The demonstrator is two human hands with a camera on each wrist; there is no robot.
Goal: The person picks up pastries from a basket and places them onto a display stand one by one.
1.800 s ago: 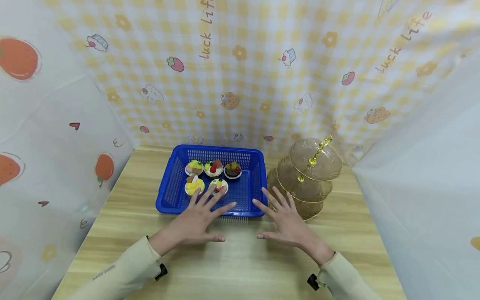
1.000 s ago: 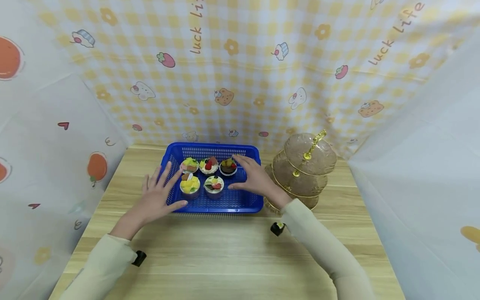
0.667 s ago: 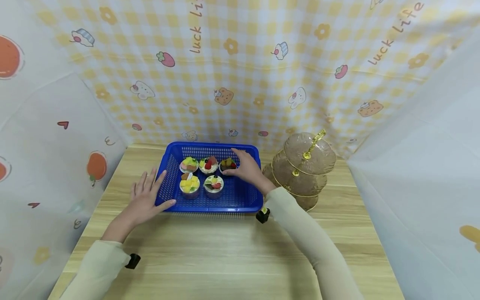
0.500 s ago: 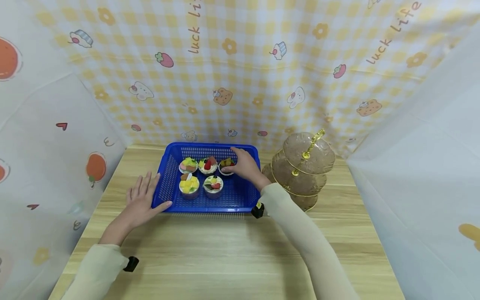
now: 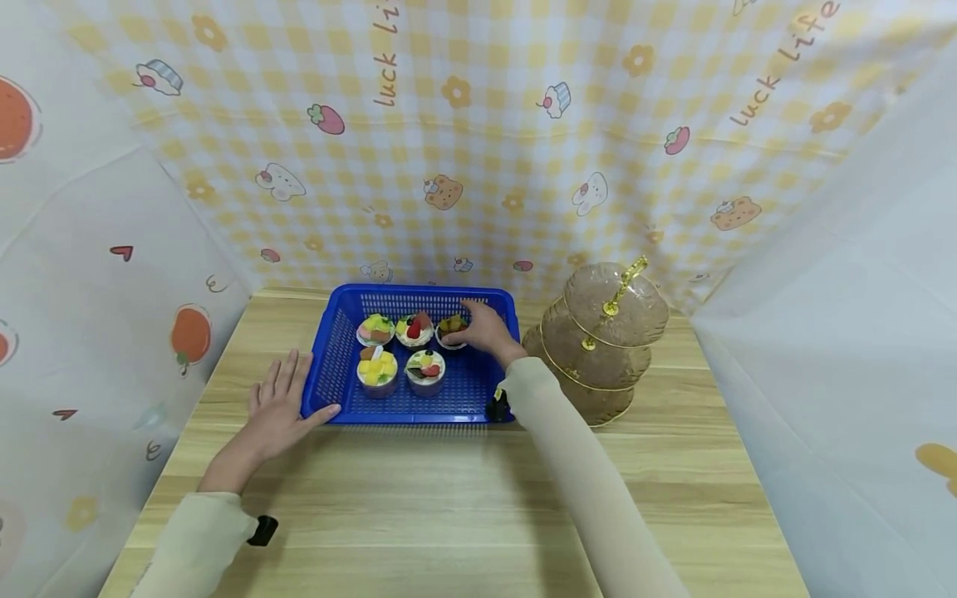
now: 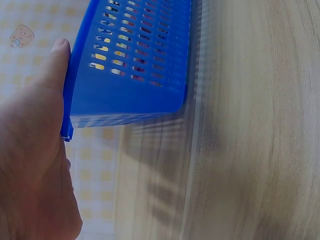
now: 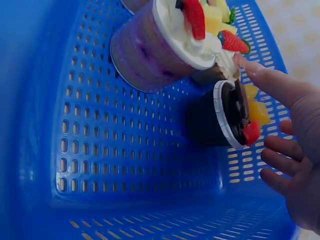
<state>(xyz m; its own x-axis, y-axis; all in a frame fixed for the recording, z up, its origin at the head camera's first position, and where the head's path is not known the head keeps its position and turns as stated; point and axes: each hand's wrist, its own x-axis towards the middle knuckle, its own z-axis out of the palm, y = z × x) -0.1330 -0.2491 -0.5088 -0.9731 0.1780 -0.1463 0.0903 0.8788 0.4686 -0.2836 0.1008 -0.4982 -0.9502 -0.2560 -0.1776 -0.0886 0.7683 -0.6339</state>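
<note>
A blue plastic basket [image 5: 463,411] holds several dessert cups topped with fruit. At its back right is a dark chocolate cup [image 7: 207,120] with orange pieces and a red berry on top. My right hand [image 5: 488,330] reaches in over this cup, thumb in front of it and index finger behind. In the right wrist view, its fingers are spread beside the topping, with a gap to the cup's wall. My left hand [image 5: 275,415] lies against the basket's left front corner, fingers straight along the side and thumb over the front rim. Its fingertips are hidden in the left wrist view.
A three-tier, amber-tinted cake stand [image 5: 591,365] with a gold handle stands close to the basket's right side. Behind the wooden table [image 5: 463,515] hangs a yellow checked cloth [image 5: 478,166]; white sheets [image 5: 845,349] flank it. A black camera is on each wrist.
My left hand moved from over the basket's front to its left corner. The right hand came from the front right into the basket to the chocolate cup. The cups stayed in place.
</note>
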